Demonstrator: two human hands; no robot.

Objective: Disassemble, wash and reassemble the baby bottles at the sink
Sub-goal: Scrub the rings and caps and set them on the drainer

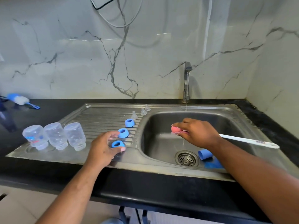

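Three clear bottle bodies (55,137) stand upside down on the left of the steel drainboard (100,117). Three blue collar rings lie in a row; my left hand (103,147) pinches the nearest ring (117,144) between thumb and fingers, with the middle ring (123,133) and far ring (129,123) beyond it. Three clear teats (143,111) stand by the basin's rim. Over the sink basin (161,143), my right hand (196,132) grips a pink sponge brush (176,129), its white handle (249,140) pointing right. Two blue caps (205,154) lie near the drain.
The tap (187,81) runs a thin stream into the basin. A blue and white bottle brush (20,99) lies on the black counter at the far left. The drain strainer (186,158) sits at the basin's bottom. Marble wall rises behind.
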